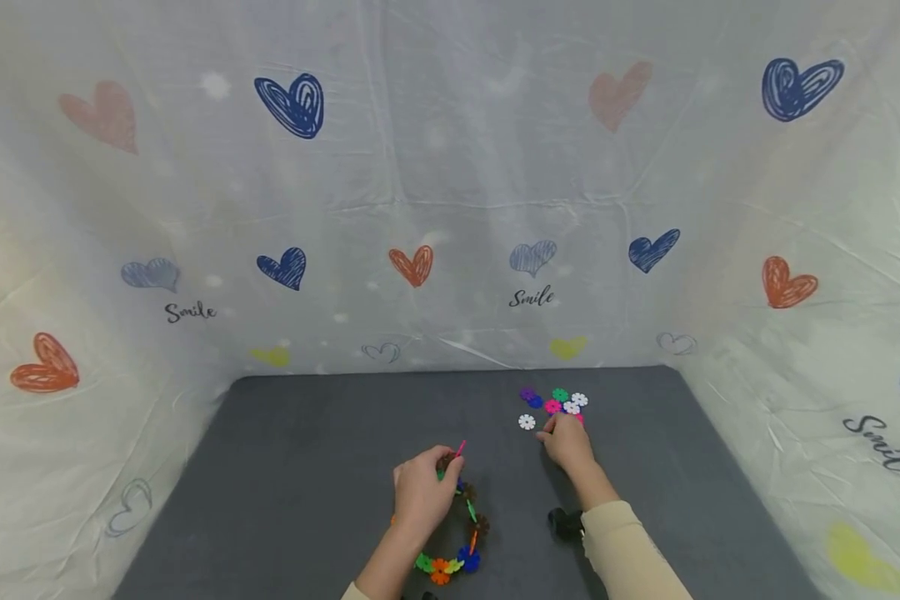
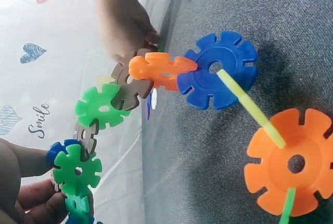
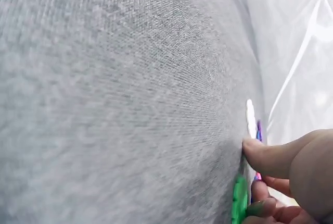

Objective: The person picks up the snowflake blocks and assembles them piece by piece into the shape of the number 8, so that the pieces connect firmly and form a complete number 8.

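Observation:
My left hand (image 1: 425, 492) grips the top of a looped chain of notched plastic discs (image 1: 440, 572), and a pink disc (image 1: 461, 448) sticks up edge-on at its fingertips. In the left wrist view, green, brown, orange and blue discs (image 2: 218, 70) are slotted together, hanging from the fingers. Out to the right, my right hand (image 1: 567, 442) reaches down to a small group of loose discs (image 1: 552, 406). Its thumb and fingers stand apart in the right wrist view, beside a green disc (image 3: 239, 200) close to the fingertips. Part of that group is hidden by the hand.
A single white disc (image 1: 527, 422) lies left of the right hand. The dark grey tabletop (image 1: 307, 467) meets a white curtain (image 1: 457, 167) printed with hearts at the back and sides. A black wrist device (image 1: 565, 524) sits at the right wrist.

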Available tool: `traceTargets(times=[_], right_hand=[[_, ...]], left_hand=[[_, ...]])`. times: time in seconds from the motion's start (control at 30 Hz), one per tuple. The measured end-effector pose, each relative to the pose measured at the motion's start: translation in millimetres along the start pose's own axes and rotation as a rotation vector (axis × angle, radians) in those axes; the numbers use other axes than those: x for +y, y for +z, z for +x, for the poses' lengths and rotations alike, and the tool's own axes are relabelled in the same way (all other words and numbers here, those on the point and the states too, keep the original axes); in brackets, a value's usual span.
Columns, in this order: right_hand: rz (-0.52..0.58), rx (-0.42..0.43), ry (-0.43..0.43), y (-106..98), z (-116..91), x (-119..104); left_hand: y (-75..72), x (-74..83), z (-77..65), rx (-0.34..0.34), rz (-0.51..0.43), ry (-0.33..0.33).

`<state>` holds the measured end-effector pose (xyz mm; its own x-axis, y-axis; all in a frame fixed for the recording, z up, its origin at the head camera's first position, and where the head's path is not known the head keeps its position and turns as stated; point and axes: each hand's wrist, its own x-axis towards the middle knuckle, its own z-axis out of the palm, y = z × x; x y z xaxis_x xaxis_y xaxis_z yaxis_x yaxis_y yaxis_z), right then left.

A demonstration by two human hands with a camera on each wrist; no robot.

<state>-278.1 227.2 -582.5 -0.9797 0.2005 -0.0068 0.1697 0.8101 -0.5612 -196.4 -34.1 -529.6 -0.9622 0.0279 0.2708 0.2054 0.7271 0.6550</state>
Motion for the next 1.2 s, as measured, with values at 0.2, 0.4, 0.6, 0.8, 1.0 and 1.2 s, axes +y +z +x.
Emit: traceTargets(times=[0.2, 0.4, 0.6, 0.8, 1.0, 1.2], right_hand=[[0.037, 0.052, 0.030, -4.7, -8.4, 6.7], [0.000, 0.009, 0.075, -16.4, -23.4, 15.9], [0.051, -0.068, 0.055, -28.8, -32.2, 21.1], [0.090, -0.130, 0.033, -35.0, -41.3, 15.5], [0.580, -0.105, -0.023, -31.6, -73.4, -37.9], [0.763, -0.008, -0.167, -23.2, -96.8, -87.1]], left_hand=[[2.5, -1.6, 1.3, -0.037, -0.031, 0.056], [2.8, -0.6, 3.3, -0.096, -0.116, 0.048], [0.5, -0.7, 1.9, -0.128, -0.161, 0.035], [0.9, -3.0, 0.4, -0.172, -0.179, 0.023], [4.3, -4.0, 0.7, -0.180, -0.144, 0.140], [4.5, 1.0, 2.0, -0.131, -0.060, 0.228]])
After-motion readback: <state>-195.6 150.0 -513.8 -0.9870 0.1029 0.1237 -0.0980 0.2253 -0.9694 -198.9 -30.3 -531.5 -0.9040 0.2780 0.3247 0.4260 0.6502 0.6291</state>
